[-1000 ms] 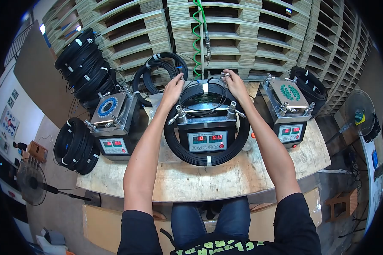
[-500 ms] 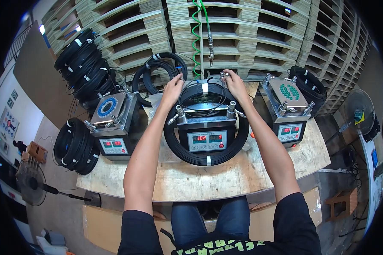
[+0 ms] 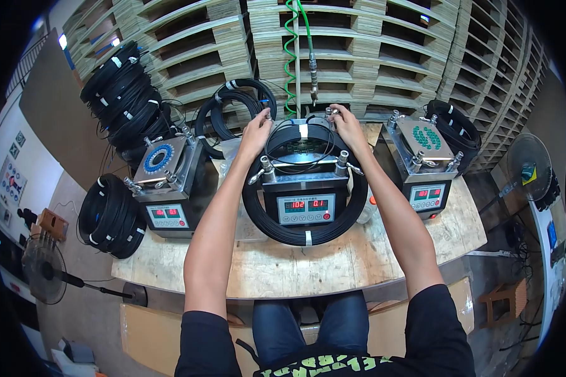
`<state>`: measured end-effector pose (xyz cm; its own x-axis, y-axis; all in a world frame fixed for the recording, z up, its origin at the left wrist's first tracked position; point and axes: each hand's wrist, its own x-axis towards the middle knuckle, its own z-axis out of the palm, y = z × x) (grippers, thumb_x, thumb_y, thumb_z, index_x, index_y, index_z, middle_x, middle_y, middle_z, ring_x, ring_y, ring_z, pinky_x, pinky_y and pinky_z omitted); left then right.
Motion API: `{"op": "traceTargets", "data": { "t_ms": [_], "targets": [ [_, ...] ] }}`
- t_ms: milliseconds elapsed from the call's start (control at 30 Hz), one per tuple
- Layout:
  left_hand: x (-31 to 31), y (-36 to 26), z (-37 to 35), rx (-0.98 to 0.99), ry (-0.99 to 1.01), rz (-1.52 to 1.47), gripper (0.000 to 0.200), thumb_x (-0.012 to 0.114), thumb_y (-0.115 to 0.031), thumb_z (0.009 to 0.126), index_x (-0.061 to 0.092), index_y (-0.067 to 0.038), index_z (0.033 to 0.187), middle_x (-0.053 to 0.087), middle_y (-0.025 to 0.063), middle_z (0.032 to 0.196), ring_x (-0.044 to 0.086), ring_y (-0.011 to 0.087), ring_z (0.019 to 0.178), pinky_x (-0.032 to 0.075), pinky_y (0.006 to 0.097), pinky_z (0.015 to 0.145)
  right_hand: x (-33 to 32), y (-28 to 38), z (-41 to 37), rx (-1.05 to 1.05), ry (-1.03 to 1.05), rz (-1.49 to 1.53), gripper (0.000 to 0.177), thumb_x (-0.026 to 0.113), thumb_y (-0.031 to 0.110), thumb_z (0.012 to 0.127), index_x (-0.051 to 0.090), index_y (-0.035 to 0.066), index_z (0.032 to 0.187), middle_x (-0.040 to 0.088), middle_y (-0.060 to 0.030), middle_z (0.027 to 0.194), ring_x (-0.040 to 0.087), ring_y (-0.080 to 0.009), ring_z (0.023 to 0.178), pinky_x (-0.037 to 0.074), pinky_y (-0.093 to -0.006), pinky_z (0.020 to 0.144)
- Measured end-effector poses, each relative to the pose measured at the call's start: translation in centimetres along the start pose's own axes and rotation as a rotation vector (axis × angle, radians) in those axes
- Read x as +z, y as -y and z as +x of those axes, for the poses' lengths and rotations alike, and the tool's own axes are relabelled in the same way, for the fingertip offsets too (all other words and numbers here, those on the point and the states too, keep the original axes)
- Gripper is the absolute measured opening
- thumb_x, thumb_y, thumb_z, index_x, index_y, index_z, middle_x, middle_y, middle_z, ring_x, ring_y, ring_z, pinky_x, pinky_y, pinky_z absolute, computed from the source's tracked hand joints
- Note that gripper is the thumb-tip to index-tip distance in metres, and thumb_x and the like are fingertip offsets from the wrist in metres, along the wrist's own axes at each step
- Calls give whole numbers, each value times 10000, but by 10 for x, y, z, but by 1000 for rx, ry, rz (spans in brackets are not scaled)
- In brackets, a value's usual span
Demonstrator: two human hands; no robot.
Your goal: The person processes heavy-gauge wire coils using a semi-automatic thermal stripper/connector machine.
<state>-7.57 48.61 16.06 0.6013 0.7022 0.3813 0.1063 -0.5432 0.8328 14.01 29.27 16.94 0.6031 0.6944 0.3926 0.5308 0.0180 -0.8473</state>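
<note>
Lap nearest: dark jeans (image 3: 283,323), black shirt (image 3: 437,320) with pale green lettering. Beyond it, plywood table (image 3: 321,273), scuffed and stained.

Black cable coil (image 3: 261,220) stands around the middle machine (image 3: 305,173): lower arc in front, below the lit display panel (image 3: 306,208), upper arc over the machine's top, white tape at both arcs. Thin loose loops lie across its upper part. Front clamp posts (image 3: 343,161) rise inside the ring.

Both forearms reach past the coil, one on each side. Left hand (image 3: 256,133) at the machine's rear left corner, fingertips bent at the metal fitting there. Right hand (image 3: 348,127) at the rear right post (image 3: 329,113), thumb and fingers curled beside it. How firmly either hand grips, cannot tell; contact points too small and partly hidden.

Flanking machines: left one (image 3: 170,182) carries a ring of blue pieces (image 3: 159,159); right one (image 3: 421,163) carries green pieces (image 3: 426,137) in a rounded pattern. Displays lit red on both.

Farther: stacked black coils (image 3: 122,97) at left, more behind the right machine. Green air hose (image 3: 290,53) hangs before wooden pallets (image 3: 383,60) at the back.
</note>
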Motion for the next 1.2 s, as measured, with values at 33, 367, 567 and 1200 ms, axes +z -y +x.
{"op": "traceTargets", "data": {
  "t_ms": [33,367,567,1200],
  "targets": [
    [-2,-6,-2,-8,5,-2,522,561,-279,937,571,-100,1427,724,174,1072,689,298,1017,488,358,951,-1,3,-1,-4,-9,-15,410,433,81,978,577,19,1356,731,-143,1065,701,-215,1013,542,-338,852],
    [-3,-7,-4,-3,4,29,500,540,-278,932,604,-89,1390,715,200,1130,674,332,1097,475,366,990,-2,3,-1,-35,-8,-69,417,449,83,965,583,33,1357,737,-157,1061,704,-218,1018,539,-341,864],
    [-3,-10,-6,20,-8,55,489,533,-268,942,601,-89,1392,717,201,1131,673,343,1099,475,372,992,2,-14,8,-45,-2,-1,390,446,99,995,589,36,1353,727,-127,1066,694,-190,986,560,-317,758],
    [-2,-7,-4,-6,-9,27,481,562,-256,926,620,-98,1376,724,192,1157,679,331,1114,480,367,995,2,-14,6,-56,-28,21,433,490,121,962,545,72,1388,749,-152,1000,715,-236,875,546,-357,833]
  ]
}}
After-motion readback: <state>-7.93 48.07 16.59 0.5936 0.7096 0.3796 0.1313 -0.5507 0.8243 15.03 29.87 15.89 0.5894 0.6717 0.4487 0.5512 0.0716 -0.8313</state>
